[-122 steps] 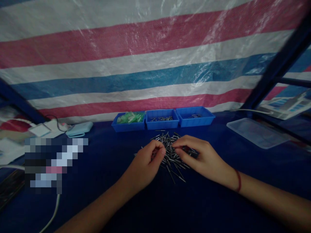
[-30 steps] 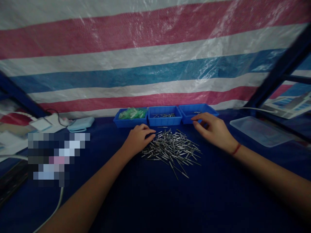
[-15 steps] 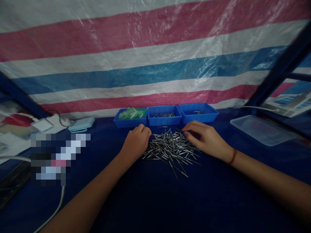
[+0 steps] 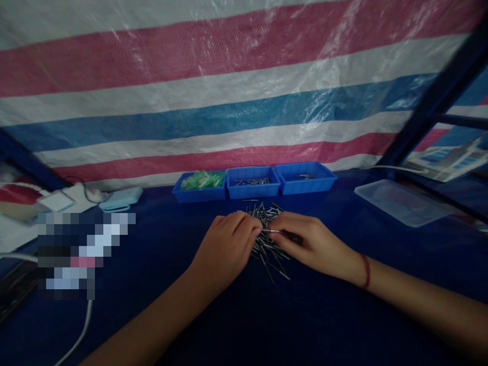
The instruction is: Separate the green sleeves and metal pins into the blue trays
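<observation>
A thin silvery metal pin (image 4: pixel 271 231) spans the gap between my hands above the pile. My right hand (image 4: pixel 310 239), wearing a dark red cord at the wrist, pinches it between thumb and fingers. At the pin's left end, my left hand (image 4: pixel 231 244) is closed with its fingertips around the tip. Below and behind both hands lies a loose pile of similar metal pins (image 4: pixel 267 254), partly hidden by them. One lone pin (image 4: pixel 250 200) rests just beyond the pile.
Behind the pile stand three blue trays: a left tray (image 4: pixel 200 195) with green plastic pieces, a middle tray (image 4: pixel 253 190) and a right tray (image 4: pixel 308 187) with pins. A clear plastic lid (image 4: pixel 404 202) lies right, a light blue case (image 4: pixel 121 198) left. A white cable (image 4: pixel 86 320) crosses the left side.
Both hands have come together over the pile, the left moving right and the right moving left and nearer. A pin now shows between their fingertips. The view has shifted slightly.
</observation>
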The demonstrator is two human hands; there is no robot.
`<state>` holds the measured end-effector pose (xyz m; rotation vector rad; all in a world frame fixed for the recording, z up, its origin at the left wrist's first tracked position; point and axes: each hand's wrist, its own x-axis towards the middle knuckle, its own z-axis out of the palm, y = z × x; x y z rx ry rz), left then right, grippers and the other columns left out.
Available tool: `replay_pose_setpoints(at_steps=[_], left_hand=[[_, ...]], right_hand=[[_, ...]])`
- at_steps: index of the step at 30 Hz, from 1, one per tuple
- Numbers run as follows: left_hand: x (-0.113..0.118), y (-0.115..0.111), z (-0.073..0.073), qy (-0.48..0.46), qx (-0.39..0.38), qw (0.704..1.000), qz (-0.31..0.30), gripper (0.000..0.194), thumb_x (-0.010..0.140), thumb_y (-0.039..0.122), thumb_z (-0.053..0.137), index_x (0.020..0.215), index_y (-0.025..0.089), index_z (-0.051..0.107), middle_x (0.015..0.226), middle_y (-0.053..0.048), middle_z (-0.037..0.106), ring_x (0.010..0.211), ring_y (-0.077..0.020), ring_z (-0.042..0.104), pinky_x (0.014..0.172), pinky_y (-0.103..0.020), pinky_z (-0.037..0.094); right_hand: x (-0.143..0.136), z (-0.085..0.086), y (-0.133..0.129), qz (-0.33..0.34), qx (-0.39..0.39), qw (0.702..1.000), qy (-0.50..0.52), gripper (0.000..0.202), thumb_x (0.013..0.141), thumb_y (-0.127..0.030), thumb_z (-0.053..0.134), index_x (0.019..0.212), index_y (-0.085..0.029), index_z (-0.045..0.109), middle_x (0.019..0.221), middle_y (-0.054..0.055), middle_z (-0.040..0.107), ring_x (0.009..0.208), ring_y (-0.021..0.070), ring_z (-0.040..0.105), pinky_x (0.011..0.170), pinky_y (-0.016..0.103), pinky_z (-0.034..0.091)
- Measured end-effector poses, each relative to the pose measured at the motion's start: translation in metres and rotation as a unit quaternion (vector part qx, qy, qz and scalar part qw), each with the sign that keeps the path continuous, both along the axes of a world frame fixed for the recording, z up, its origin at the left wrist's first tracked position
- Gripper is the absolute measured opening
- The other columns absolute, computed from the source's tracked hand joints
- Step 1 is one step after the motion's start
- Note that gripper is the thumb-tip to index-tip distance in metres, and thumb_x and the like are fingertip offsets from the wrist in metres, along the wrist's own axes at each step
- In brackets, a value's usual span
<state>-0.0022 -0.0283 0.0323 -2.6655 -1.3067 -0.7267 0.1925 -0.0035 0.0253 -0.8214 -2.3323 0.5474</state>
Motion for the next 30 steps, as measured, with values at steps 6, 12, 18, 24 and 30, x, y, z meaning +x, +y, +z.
replay_pose_setpoints(at_steps=[6,12,18,24,30], left_hand=[[0.0010,-0.0027,-0.0070,-0.191,-0.089,0.978,0.006,0.016,0.087,0.026,0.054,0.102,0.021,0.052,0.090,-0.001,0.061,0.080,-0.0154,0.058,0.072,-0.030,0.045],[0.0060,-0.0040,-0.0084,-0.287,-0.170,0.943,0.018,0.011,0.085,0.025,0.055,0.094,0.021,0.058,0.082,0.000,0.062,0.072,-0.0136,0.058,0.065,-0.026,0.046],[0.0086,-0.0061,-0.0052,-0.306,-0.179,0.935,0.009,0.007,0.085,0.023,0.054,0.086,0.020,0.060,0.078,0.001,0.062,0.071,-0.0134,0.057,0.065,-0.026,0.044],[0.0077,-0.0058,-0.0059,-0.312,-0.182,0.932,0.011,0.008,0.085,0.024,0.054,0.085,0.020,0.061,0.078,0.000,0.063,0.072,-0.0140,0.058,0.066,-0.027,0.044],[0.0078,-0.0069,-0.0059,-0.319,-0.188,0.929,0.007,0.008,0.085,0.024,0.054,0.086,0.021,0.062,0.079,0.000,0.063,0.073,-0.0141,0.059,0.066,-0.027,0.045]], right_hand=[[-0.0030,-0.0015,-0.0021,0.002,-0.068,0.997,0.043,0.022,0.090,-0.027,0.046,0.082,-0.017,0.064,0.074,0.002,0.060,0.066,0.0125,0.055,0.061,0.027,0.044],[-0.0056,-0.0026,-0.0049,0.004,-0.098,0.993,0.070,0.024,0.091,-0.029,0.045,0.079,-0.017,0.063,0.072,0.001,0.059,0.065,0.0118,0.053,0.059,0.026,0.043],[-0.0069,-0.0019,-0.0060,0.018,-0.090,0.994,0.066,0.024,0.090,-0.028,0.046,0.074,-0.017,0.059,0.068,-0.001,0.054,0.063,0.0106,0.051,0.059,0.025,0.042],[-0.0077,-0.0011,-0.0072,0.015,-0.067,0.996,0.064,0.025,0.091,-0.026,0.044,0.070,-0.018,0.056,0.067,0.000,0.052,0.062,0.0110,0.050,0.059,0.026,0.042],[-0.0075,-0.0022,-0.0090,0.043,-0.068,0.995,0.054,0.024,0.090,-0.025,0.044,0.070,-0.017,0.056,0.066,-0.001,0.052,0.062,0.0104,0.050,0.059,0.025,0.042]])
